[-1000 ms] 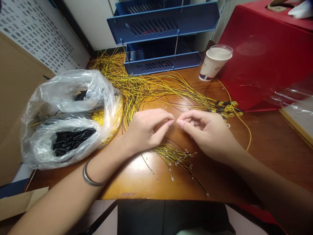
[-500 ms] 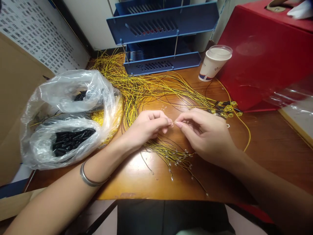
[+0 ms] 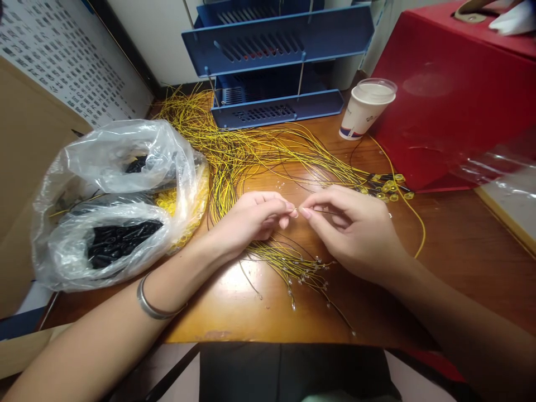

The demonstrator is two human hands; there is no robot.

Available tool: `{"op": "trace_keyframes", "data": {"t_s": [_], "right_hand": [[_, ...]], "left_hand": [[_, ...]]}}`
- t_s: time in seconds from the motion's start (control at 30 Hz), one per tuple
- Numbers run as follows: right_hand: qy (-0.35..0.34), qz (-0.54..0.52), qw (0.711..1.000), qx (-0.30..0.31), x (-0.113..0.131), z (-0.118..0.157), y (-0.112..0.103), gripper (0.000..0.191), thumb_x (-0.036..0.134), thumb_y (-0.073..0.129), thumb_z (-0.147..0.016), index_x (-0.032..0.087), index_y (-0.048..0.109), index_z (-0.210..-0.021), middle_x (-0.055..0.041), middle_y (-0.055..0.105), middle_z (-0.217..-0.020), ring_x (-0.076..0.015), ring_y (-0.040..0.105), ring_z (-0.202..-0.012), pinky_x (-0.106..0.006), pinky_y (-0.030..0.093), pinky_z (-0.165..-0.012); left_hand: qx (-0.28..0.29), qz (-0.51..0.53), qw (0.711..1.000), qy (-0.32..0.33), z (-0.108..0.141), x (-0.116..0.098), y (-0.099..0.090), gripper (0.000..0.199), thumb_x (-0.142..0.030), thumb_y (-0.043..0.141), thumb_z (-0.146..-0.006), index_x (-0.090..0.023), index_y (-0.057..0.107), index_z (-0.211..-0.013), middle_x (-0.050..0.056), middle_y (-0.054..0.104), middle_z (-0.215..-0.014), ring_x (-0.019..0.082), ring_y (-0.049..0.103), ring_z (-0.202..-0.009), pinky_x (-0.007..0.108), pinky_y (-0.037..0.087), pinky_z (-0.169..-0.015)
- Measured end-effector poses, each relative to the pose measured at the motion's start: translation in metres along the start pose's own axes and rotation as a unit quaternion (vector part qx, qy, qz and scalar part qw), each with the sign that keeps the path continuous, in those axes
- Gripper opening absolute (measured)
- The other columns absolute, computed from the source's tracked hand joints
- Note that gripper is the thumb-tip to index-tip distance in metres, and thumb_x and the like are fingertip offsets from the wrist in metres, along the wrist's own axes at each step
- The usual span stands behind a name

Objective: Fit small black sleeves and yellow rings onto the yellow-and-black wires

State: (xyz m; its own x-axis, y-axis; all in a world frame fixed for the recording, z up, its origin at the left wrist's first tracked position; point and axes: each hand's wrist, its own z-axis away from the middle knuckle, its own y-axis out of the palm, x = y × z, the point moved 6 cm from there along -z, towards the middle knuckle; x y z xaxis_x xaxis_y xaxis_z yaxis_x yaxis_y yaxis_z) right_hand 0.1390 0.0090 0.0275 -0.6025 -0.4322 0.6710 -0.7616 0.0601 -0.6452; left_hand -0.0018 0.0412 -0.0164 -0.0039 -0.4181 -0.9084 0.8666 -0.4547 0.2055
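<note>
Over the middle of the desk my left hand (image 3: 262, 215) and my right hand (image 3: 349, 229) face each other, fingertips almost touching. My right thumb and forefinger pinch a thin dark wire (image 3: 324, 211) near its end. A tiny bit at the wire's tip sits in the closed fingertips of my left hand, too small to make out. Below the hands lies a bundle of yellow and black wires (image 3: 276, 257), with small clear bulb-like tips. More wires (image 3: 268, 145) run behind, ending at right in yellow caps with black sleeves (image 3: 389, 187).
At left stands a clear plastic bag (image 3: 54, 245) holding black sleeves (image 3: 121, 240) and yellow caps (image 3: 171, 201). A blue tray rack (image 3: 276, 109), a paper cup (image 3: 366, 109) and a red box (image 3: 452, 100) line the back. One yellow wire (image 3: 421, 223) curves at right.
The hands hold almost the same pose. My left fingertips have shifted very slightly at the wire's end; the rest of the scene stays put.
</note>
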Motion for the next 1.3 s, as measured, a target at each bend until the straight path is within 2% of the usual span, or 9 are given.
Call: {"op": "trace_keyframes", "data": {"t_s": [0.23, 0.53, 0.7, 0.83, 0.93, 1.0, 1.1, 1.2, 1.3], "right_hand": [[-0.006, 0.008, 1.000, -0.012, 0.001, 0.000, -0.002, 0.010, 0.024, 0.061, -0.089, 0.022, 0.070, -0.087, -0.0031, 0.068, -0.079, -0.0135, 0.054, -0.061, -0.030, 0.037, -0.055], [-0.047, 0.016, 0.999, -0.014, 0.005, 0.001, -0.002, 0.011, 0.017, 0.061, -0.088, 0.020, 0.072, -0.085, 0.0005, 0.054, -0.064, -0.0117, 0.046, -0.057, -0.027, 0.036, -0.057], [0.024, -0.020, 0.999, 0.018, -0.004, 0.000, 0.001, 0.012, 0.023, 0.060, -0.090, 0.021, 0.072, -0.086, -0.0028, 0.063, -0.075, -0.0131, 0.052, -0.063, -0.028, 0.039, -0.058], [0.071, -0.056, 0.996, 0.005, -0.008, -0.003, -0.001, 0.012, 0.024, 0.063, -0.087, 0.020, 0.072, -0.081, -0.0024, 0.065, -0.075, -0.0109, 0.048, -0.056, -0.026, 0.038, -0.054], [0.113, -0.092, 0.989, -0.006, -0.012, -0.004, -0.002, 0.013, 0.026, 0.065, -0.085, 0.018, 0.073, -0.078, -0.0023, 0.064, -0.070, -0.0102, 0.046, -0.054, -0.025, 0.035, -0.049], [0.140, -0.107, 0.984, -0.008, -0.014, -0.004, -0.002, 0.013, 0.026, 0.065, -0.084, 0.018, 0.073, -0.078, -0.0020, 0.063, -0.066, -0.0097, 0.044, -0.052, -0.024, 0.034, -0.047], [0.164, -0.125, 0.979, -0.003, -0.015, -0.004, -0.002, 0.013, 0.026, 0.065, -0.083, 0.017, 0.073, -0.077, -0.0023, 0.062, -0.066, -0.0100, 0.045, -0.053, -0.023, 0.032, -0.046], [0.175, -0.139, 0.975, 0.003, -0.016, -0.004, -0.001, 0.013, 0.026, 0.065, -0.083, 0.017, 0.073, -0.077, -0.0037, 0.064, -0.070, -0.0112, 0.049, -0.056, -0.023, 0.031, -0.045], [0.177, -0.145, 0.973, 0.011, -0.017, -0.004, 0.000, 0.014, 0.026, 0.065, -0.084, 0.017, 0.074, -0.078, -0.0047, 0.066, -0.073, -0.0125, 0.052, -0.060, -0.023, 0.031, -0.045]], "left_hand": [[0.007, -0.001, 1.000, -0.007, 0.000, 0.001, 0.001, 0.015, -0.026, 0.065, -0.077, -0.015, 0.062, -0.068, -0.002, 0.053, -0.058, 0.004, 0.029, -0.041, 0.018, 0.014, -0.037], [0.048, 0.010, 0.999, -0.010, -0.001, 0.003, 0.000, 0.011, -0.022, 0.058, -0.078, -0.017, 0.061, -0.068, -0.005, 0.037, -0.052, 0.005, 0.023, -0.038, 0.019, 0.014, -0.032], [0.050, -0.014, 0.999, 0.001, 0.000, 0.000, 0.002, 0.012, -0.026, 0.059, -0.079, -0.017, 0.062, -0.071, -0.004, 0.041, -0.054, 0.006, 0.029, -0.039, 0.019, 0.019, -0.031], [0.042, -0.009, 0.999, 0.021, -0.001, -0.002, 0.002, 0.016, -0.028, 0.059, -0.081, -0.015, 0.063, -0.073, -0.003, 0.044, -0.053, 0.006, 0.035, -0.040, 0.019, 0.028, -0.032], [-0.003, -0.082, 0.994, 0.078, -0.002, -0.006, -0.004, 0.019, -0.031, 0.058, -0.084, -0.015, 0.061, -0.074, -0.003, 0.049, -0.054, 0.007, 0.040, -0.040, 0.020, 0.033, -0.035], [-0.070, -0.203, 0.963, 0.163, 0.001, -0.014, -0.009, 0.018, -0.030, 0.059, -0.086, -0.015, 0.062, -0.077, -0.001, 0.057, -0.059, 0.008, 0.045, -0.044, 0.021, 0.037, -0.039], [-0.143, -0.395, 0.848, 0.323, 0.014, -0.031, -0.006, 0.012, -0.023, 0.063, -0.086, -0.013, 0.068, -0.089, 0.003, 0.069, -0.075, 0.009, 0.058, -0.059, 0.021, 0.046, -0.054], [-0.126, -0.489, 0.741, 0.443, 0.027, -0.037, 0.007, 0.017, -0.018, 0.062, -0.089, -0.012, 0.067, -0.104, 0.007, 0.074, -0.097, 0.012, 0.067, -0.079, 0.022, 0.053, -0.073], [-0.107, -0.523, 0.683, 0.499, 0.035, -0.039, 0.015, 0.018, -0.018, 0.059, -0.092, -0.013, 0.065, -0.108, 0.009, 0.074, -0.104, 0.013, 0.070, -0.087, 0.022, 0.055, -0.080]]}}
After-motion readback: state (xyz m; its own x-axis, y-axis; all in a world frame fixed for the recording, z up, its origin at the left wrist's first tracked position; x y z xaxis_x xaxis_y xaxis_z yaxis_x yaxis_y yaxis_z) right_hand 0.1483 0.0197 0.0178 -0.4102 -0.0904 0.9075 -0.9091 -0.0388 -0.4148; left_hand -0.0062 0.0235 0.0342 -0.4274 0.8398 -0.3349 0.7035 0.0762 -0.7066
